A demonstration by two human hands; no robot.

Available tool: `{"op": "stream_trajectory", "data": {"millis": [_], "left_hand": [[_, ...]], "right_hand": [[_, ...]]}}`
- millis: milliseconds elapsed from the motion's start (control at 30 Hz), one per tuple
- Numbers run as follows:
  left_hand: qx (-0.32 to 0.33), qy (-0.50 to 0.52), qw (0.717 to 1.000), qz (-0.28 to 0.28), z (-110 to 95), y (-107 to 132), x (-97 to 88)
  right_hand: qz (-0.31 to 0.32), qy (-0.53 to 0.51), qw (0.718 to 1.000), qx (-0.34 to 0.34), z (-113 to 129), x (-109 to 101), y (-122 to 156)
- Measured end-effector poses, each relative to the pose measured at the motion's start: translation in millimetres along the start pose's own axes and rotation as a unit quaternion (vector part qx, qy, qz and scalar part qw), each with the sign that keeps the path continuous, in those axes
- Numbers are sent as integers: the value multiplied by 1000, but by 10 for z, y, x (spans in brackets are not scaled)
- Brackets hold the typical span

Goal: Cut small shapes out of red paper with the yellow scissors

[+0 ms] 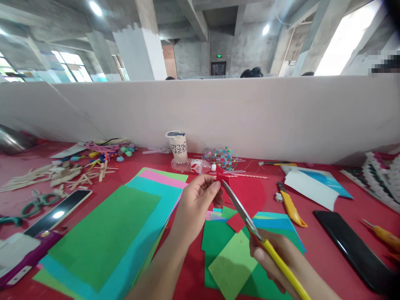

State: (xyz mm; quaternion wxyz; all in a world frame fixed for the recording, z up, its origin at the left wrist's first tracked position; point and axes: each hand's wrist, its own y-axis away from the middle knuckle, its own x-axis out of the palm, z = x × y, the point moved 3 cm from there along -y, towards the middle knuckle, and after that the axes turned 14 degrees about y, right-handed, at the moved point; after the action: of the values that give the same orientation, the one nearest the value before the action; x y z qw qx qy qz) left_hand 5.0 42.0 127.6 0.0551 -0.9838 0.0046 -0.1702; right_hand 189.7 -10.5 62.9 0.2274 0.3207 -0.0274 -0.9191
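My left hand (pixel 198 200) is closed in a pinch on a small piece of red paper (pixel 224 180), hard to pick out against the red table. My right hand (pixel 275 250) grips a pair of scissors (pixel 239 206) with yellow handles. The blade tips reach up to the red paper, close to my left fingertips; whether they touch it I cannot tell. Under the scissors lie dark green sheets (pixel 215 237), a light green square (pixel 233 266) and a red scrap (pixel 236 223). To the left is a stack of coloured paper with a green sheet (pixel 106 229) on top.
A cup (pixel 178 146) and a plastic bottle (pixel 190 165) are by the white partition (pixel 200 108). A yellow utility knife (pixel 292 204) and a black phone (pixel 350 246) lie right. Another phone (pixel 59 212), green-handled scissors (pixel 39 202) and wooden sticks (pixel 34 177) lie left.
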Motion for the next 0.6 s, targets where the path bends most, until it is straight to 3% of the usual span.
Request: {"op": "stream_trajectory", "data": {"millis": [267,400,600], "left_hand": [[-27,-20,999,12,-72,-10,-62],[-55,-18,998,34,-90,-13,-94],[-82,-34,995,51,-119,-19,-110]], "right_hand": [[-12,-41,999,22,119,-132,124],[17,-26,999,40,156,-178,160],[11,3,996,87,203,-207,174]]}}
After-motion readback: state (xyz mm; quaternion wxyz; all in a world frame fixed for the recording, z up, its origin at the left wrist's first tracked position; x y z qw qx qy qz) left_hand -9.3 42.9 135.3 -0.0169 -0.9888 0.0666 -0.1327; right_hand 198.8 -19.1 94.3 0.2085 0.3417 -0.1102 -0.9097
